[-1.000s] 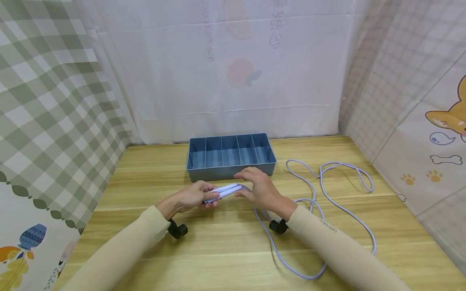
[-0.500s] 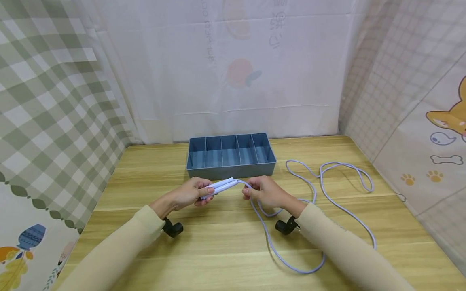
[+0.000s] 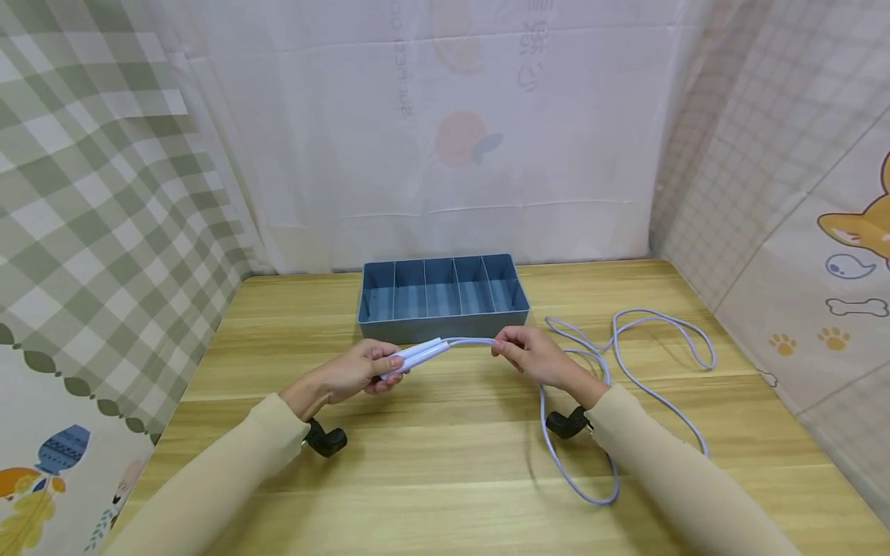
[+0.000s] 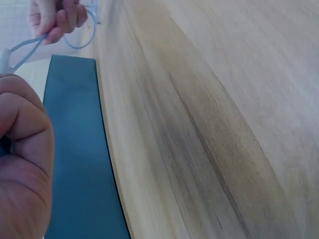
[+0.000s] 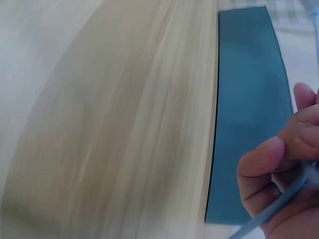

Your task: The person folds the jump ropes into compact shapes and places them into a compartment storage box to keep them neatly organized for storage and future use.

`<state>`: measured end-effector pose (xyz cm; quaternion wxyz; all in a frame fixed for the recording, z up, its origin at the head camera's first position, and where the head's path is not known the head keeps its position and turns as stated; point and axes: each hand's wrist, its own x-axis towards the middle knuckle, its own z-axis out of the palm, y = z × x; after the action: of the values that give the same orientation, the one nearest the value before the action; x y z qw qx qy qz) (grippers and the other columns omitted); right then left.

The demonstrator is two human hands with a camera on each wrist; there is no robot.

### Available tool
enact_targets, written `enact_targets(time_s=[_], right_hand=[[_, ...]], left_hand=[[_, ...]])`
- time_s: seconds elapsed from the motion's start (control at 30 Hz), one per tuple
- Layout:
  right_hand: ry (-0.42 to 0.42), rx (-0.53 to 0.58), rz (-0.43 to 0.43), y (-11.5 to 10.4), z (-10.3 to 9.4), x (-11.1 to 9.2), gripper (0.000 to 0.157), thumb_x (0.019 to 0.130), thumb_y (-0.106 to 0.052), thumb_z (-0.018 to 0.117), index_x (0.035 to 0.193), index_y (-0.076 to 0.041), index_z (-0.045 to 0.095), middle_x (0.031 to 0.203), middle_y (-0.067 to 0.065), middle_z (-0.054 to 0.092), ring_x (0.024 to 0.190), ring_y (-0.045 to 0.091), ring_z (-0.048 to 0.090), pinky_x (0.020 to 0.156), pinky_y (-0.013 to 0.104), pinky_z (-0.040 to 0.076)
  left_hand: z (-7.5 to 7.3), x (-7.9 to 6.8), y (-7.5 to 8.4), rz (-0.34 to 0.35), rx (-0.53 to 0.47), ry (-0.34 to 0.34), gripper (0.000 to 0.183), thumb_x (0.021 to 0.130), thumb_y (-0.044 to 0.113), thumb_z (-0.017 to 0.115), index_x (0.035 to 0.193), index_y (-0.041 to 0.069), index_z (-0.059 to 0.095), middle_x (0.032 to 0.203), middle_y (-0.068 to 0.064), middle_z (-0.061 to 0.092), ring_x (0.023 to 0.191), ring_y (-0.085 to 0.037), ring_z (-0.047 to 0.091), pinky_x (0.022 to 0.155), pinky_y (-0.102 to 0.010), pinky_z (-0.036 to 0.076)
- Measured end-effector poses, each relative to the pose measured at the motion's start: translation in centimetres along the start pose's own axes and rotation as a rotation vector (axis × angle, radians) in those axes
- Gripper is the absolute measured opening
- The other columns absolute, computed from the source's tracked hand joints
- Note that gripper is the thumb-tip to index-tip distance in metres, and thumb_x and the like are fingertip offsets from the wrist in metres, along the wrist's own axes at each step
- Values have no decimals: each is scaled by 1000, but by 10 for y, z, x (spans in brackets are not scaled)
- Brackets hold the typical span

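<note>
While your left hand (image 3: pixel 358 372) grips both pale handles (image 3: pixel 420 356) together near the compartment box (image 3: pixel 445 327), your right hand (image 3: pixel 537 358) pinches their cord (image 3: pixel 470 340), whose long loose loops on the table (image 3: pixel 431 471) seem not yet arranged.

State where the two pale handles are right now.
In the head view, the two pale handles are side by side in the left hand, just left of centre, in front of the blue divided tray.
</note>
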<state>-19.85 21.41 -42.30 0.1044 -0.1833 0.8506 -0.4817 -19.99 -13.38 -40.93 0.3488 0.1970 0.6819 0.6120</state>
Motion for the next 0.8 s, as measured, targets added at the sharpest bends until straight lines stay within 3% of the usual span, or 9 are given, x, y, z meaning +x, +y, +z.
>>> enact_targets(time_s=[0.3, 0.63, 0.8], right_hand=[[50, -84, -98, 11, -2, -2, 23, 107, -9, 53, 99, 3, 72, 65, -1, 48, 50, 7, 35, 47, 22, 28], [250, -233, 7, 7, 16, -7, 25, 104, -18, 62, 89, 0, 71, 62, -2, 50, 51, 10, 38, 48, 25, 32], [220, -297, 0, 0, 29, -12, 22, 105, -3, 55, 111, 2, 75, 63, 4, 49, 52, 10, 33, 47, 24, 30]], left_hand=[[3, -2, 1, 47, -103, 16, 27, 112, 13, 43, 110, -10, 56, 78, -2, 53, 63, -9, 44, 54, -19, 33], [12, 1, 6, 139, -223, 91, 21, 112, 10, 39, 105, -4, 53, 77, -1, 50, 61, -6, 42, 52, -17, 33], [20, 4, 9, 175, -272, 171, 22, 112, 12, 39, 111, -6, 51, 77, -3, 50, 60, -7, 41, 52, -17, 34]])
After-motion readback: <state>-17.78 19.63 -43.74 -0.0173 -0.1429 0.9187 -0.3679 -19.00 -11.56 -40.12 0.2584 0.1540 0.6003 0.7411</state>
